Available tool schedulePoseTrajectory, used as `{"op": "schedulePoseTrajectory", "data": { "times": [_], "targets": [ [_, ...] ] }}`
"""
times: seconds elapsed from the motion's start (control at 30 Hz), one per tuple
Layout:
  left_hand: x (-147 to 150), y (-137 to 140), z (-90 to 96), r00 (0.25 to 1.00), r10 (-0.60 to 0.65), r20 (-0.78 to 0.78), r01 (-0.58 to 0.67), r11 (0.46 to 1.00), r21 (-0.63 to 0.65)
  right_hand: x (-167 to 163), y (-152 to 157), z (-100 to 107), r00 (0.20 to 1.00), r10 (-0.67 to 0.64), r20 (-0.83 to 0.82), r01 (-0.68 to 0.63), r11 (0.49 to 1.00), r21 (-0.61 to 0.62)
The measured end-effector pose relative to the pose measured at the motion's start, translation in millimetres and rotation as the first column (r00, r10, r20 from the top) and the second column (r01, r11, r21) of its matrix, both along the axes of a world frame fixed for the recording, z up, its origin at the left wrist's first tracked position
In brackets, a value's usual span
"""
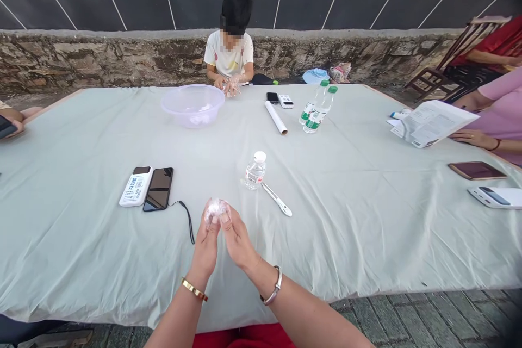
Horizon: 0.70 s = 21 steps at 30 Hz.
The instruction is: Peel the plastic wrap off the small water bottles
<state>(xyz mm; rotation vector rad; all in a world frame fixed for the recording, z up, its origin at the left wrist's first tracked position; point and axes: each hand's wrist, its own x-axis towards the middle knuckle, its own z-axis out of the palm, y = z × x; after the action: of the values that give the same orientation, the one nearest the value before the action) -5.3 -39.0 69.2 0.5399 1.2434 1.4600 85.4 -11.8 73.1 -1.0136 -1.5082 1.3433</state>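
Pale green cloth covers the long outdoor table (367, 217), and above its near edge the fingers (212, 223) of the left hand (206, 247) and right hand (236, 240) close together around a small crumpled clear plastic wad (215, 209). Just beyond stand a small clear bottle with a white cap (255, 171) and a white pen-shaped stick (276, 199); a black phone (159, 188) lies well to the left.

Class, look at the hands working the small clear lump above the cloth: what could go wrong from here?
1. The lump is pinched only at the fingertips of the left hand and right hand; it might slip onto the cloth.
2. The small bottle and pen sit just beyond; a forward move could knock them.
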Motion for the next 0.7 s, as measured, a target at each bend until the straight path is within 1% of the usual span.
{"op": "schedulePoseTrajectory", "data": {
  "times": [0.03,0.1,0.17,0.2,0.27,0.33,0.37,0.43,0.5,0.57,0.7],
  "targets": [
    [-0.3,2.2,-2.9,0.998,0.006,0.065,-0.006,1.000,-0.009,1.6,-1.2,-1.6,0.999,0.021,0.042,-0.022,0.999,0.033],
    [-6.1,6.2,-8.0,0.982,0.038,0.183,-0.031,0.999,-0.040,9.8,1.8,-7.2,0.993,-0.007,0.120,0.000,0.998,0.060],
    [-16.9,9.8,-12.0,0.964,0.098,0.247,-0.080,0.993,-0.082,24.6,12.5,-15.7,0.973,-0.131,0.191,0.128,0.991,0.026],
    [-22.8,11.3,-13.4,0.959,0.126,0.252,-0.104,0.990,-0.098,33.6,20.2,-20.7,0.951,-0.213,0.223,0.218,0.976,0.000],
    [-33.1,14.0,-15.2,0.954,0.167,0.249,-0.143,0.984,-0.109,52.1,37.7,-30.8,0.887,-0.369,0.276,0.395,0.918,-0.042],
    [-40.3,16.3,-15.8,0.948,0.175,0.265,-0.155,0.983,-0.097,67.5,55.5,-39.5,0.818,-0.487,0.306,0.521,0.853,-0.032],
    [-42.9,17.3,-16.0,0.944,0.181,0.275,-0.162,0.983,-0.091,73.2,63.9,-42.9,0.792,-0.524,0.313,0.553,0.833,-0.003],
    [-47.2,18.9,-16.5,0.938,0.202,0.282,-0.187,0.979,-0.080,80.0,79.6,-48.0,0.764,-0.556,0.327,0.569,0.820,0.066],
    [-51.0,19.7,-17.9,0.935,0.236,0.266,-0.225,0.972,-0.072,81.8,94.6,-51.0,0.759,-0.536,0.370,0.534,0.837,0.117],
    [-53.6,20.1,-20.4,0.936,0.259,0.237,-0.251,0.966,-0.064,80.5,108.5,-52.7,0.753,-0.492,0.438,0.489,0.863,0.128],
    [-52.2,22.4,-27.6,0.948,0.251,0.196,-0.237,0.967,-0.088,74.9,128.5,-53.1,0.708,-0.414,0.572,0.420,0.898,0.130]
  ]
}}
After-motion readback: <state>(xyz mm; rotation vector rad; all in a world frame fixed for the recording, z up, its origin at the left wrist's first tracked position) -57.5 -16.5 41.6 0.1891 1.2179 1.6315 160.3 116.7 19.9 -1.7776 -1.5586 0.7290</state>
